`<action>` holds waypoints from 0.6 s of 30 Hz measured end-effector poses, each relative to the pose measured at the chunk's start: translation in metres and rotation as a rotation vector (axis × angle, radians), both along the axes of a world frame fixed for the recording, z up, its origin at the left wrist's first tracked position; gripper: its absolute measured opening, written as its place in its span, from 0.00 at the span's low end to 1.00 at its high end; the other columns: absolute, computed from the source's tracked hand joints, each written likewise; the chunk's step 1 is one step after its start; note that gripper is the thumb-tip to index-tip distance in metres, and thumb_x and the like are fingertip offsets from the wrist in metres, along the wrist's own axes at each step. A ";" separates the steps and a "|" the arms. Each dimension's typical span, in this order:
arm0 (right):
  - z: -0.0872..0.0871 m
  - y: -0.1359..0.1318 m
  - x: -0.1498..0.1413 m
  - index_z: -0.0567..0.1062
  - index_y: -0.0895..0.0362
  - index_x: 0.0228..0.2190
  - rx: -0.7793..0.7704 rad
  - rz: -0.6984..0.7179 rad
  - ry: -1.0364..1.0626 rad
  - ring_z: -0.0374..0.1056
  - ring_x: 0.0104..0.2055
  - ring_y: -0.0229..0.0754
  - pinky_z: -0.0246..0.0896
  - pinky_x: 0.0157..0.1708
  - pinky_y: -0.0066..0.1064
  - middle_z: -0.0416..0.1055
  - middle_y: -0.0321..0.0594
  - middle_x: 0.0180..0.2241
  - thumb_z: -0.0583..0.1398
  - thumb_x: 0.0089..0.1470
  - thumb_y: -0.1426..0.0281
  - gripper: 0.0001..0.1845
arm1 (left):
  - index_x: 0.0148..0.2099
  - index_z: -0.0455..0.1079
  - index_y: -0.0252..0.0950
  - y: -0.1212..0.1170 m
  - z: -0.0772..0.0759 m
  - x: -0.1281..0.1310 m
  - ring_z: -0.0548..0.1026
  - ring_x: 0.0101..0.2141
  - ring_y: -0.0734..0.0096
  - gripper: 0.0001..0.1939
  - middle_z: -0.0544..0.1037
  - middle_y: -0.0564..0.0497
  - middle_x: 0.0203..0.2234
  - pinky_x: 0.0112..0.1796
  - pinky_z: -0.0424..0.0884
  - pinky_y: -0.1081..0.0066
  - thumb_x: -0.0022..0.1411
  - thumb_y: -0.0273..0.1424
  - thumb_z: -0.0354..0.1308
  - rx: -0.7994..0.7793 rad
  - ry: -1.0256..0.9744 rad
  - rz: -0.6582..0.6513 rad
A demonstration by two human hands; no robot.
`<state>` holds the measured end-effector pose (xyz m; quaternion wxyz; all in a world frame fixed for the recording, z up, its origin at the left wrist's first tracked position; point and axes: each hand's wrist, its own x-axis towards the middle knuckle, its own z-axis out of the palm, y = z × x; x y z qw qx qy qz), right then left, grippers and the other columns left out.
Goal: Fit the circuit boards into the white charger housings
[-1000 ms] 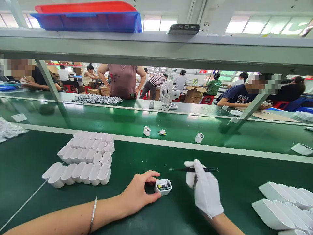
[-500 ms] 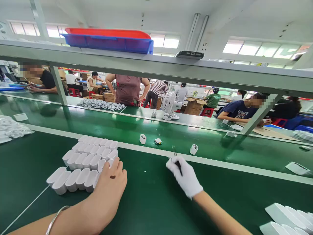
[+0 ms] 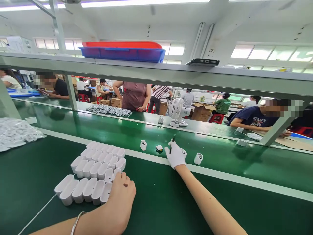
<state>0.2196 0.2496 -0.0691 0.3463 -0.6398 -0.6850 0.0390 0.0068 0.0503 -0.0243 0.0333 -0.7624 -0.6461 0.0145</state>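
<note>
My left hand (image 3: 123, 195), bare with a bracelet on the wrist, is curled against the right end of several rows of white oval plastic cups (image 3: 78, 192). Its fingertips are hidden, so what they grip cannot be made out. My right hand (image 3: 176, 155) wears a white glove and is closed on dark tweezers (image 3: 172, 143), their tips pointing away from me. Just behind and right of the glove, a white oval housing (image 3: 184, 152) is partly covered. Other such housings stand at the right (image 3: 198, 158) and left (image 3: 143, 145). A small circuit board (image 3: 159, 148) lies left of the glove.
A bag of white parts (image 3: 18, 133) lies at the left on the green belt (image 3: 110, 127). Overhead runs a shelf (image 3: 137, 70) with a blue tray (image 3: 122, 54) and a phone (image 3: 204, 62). A white fan (image 3: 176, 111) and several people are beyond.
My right hand has moved forward with the tweezers, close to the line of housings. A housing now shows behind the glove. My left hand stays by the cups; its fingers look more curled.
</note>
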 end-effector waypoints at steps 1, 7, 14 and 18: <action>-0.002 0.003 -0.012 0.70 0.58 0.44 -0.038 0.035 -0.002 0.68 0.42 0.42 0.65 0.43 0.41 0.70 0.41 0.43 0.58 0.59 0.63 0.15 | 0.33 0.74 0.34 0.000 0.002 0.001 0.70 0.38 0.44 0.12 0.73 0.40 0.27 0.38 0.58 0.57 0.42 0.28 0.67 -0.020 0.009 -0.011; -0.004 0.015 -0.055 0.72 0.59 0.39 -0.171 0.160 0.046 0.69 0.34 0.37 0.67 0.36 0.34 0.71 0.38 0.36 0.57 0.60 0.63 0.11 | 0.41 0.74 0.27 -0.004 0.025 0.006 0.69 0.42 0.37 0.28 0.74 0.32 0.35 0.36 0.64 0.56 0.32 0.23 0.70 -0.206 0.147 -0.005; 0.006 -0.068 -0.017 0.68 0.56 0.26 -0.122 0.336 0.176 0.68 0.33 0.39 0.64 0.36 0.33 0.70 0.35 0.29 0.59 0.54 0.67 0.08 | 0.37 0.74 0.30 -0.009 0.021 0.001 0.70 0.40 0.42 0.24 0.75 0.36 0.34 0.35 0.65 0.58 0.32 0.24 0.70 -0.147 0.234 -0.134; -0.001 -0.136 0.013 0.64 0.53 0.24 -0.153 0.381 0.241 0.69 0.32 0.41 0.65 0.35 0.34 0.69 0.34 0.26 0.59 0.49 0.69 0.07 | 0.38 0.73 0.33 -0.014 0.008 0.010 0.70 0.46 0.45 0.18 0.75 0.38 0.40 0.40 0.67 0.59 0.40 0.24 0.68 -0.025 0.145 -0.388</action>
